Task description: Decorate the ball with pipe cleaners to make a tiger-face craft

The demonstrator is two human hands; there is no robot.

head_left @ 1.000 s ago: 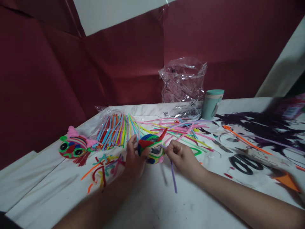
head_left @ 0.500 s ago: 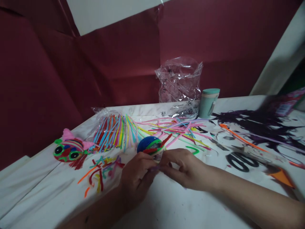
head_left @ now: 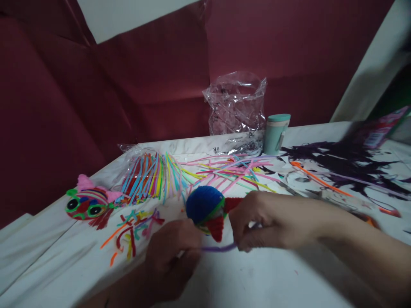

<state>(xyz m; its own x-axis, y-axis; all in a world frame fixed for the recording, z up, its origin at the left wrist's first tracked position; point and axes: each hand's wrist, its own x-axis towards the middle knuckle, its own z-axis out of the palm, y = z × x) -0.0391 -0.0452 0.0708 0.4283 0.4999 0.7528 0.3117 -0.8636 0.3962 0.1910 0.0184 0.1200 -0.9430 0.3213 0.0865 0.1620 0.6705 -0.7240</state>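
Note:
A purple pipe cleaner [head_left: 218, 248] stretches between my two hands just above the white table. My left hand [head_left: 175, 248] pinches its left end, and my right hand [head_left: 260, 222] pinches the right end with curled fingers. Right behind the pipe cleaner sits a ball-shaped piece [head_left: 205, 207] covered in blue pipe cleaner, with a green band and red fin-like parts. One red part lies partly behind my right hand. Short cut pipe cleaner pieces [head_left: 131, 237] in several colours are scattered left of my left hand.
A finished-looking fish figure [head_left: 88, 201] with big eyes lies at the far left. Behind are a bundle of long pipe cleaners [head_left: 147, 173], a clear plastic bag [head_left: 237, 105] and a green cup [head_left: 276, 134]. Dark purple strands [head_left: 340, 160] and an orange pipe cleaner [head_left: 321, 182] lie right.
My hands have moved apart, so the purple pipe cleaner now shows drawn out between them. More of the blue ball-shaped piece is visible, and the view has shifted slightly.

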